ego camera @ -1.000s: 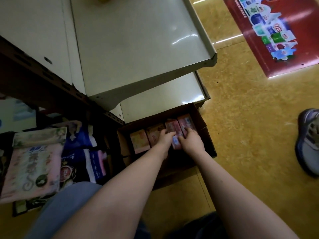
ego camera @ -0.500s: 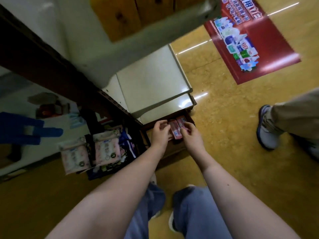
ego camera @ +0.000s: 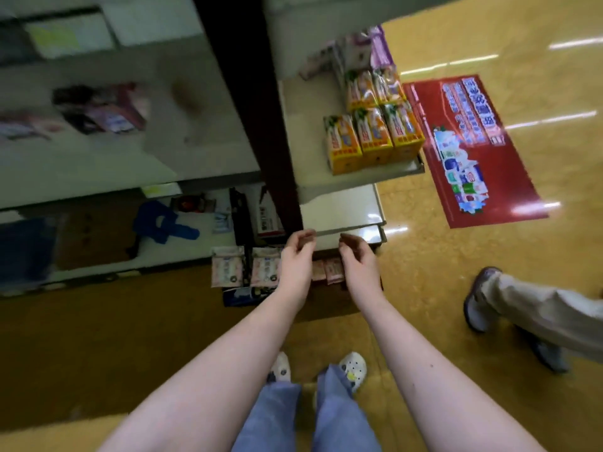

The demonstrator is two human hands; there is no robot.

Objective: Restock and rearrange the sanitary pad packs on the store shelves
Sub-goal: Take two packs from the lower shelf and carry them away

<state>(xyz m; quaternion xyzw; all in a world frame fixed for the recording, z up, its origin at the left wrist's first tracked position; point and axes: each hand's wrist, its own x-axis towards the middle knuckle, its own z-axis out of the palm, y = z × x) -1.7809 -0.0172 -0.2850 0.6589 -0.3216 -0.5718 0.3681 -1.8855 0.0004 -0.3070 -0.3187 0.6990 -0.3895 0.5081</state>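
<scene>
Both hands have come up out of the cardboard box (ego camera: 326, 301), where they were gripping small pink packs a second ago, and the view has swung back so that more of the shelving shows. Left hand (ego camera: 295, 256) and right hand (ego camera: 359, 259) hang side by side, apart, level with the front edge of the bottom shelf (ego camera: 339, 210). Their palms are turned toward each other and their fingers are curled inward. At each set of fingertips sits a brownish blur. Whether that is a small pack pinched there or only shadowed fingers, I cannot tell.

Between the two wrists, lower down, the small pink packs (ego camera: 328, 270) stand on edge in the box on the floor. Just left of the left wrist, two pale pink packs (ego camera: 228, 265) lie side by side on darker packaging.

Above the bottom shelf, the next shelf carries yellow-orange packs (ego camera: 372, 135) in two rows at its front right corner, with purple packs (ego camera: 378, 44) behind them. A dark upright post (ego camera: 257, 125) splits this bay from the one on the left, where a blue object (ego camera: 163, 221) lies low down — the rest there is too blurred to name.

On the yellow floor lies a red floor sticker (ego camera: 473, 148). At the right are another person's shoe (ego camera: 479, 298) and beige trouser leg. At the bottom are the wearer's white clogs (ego camera: 354, 365) and blue jeans.
</scene>
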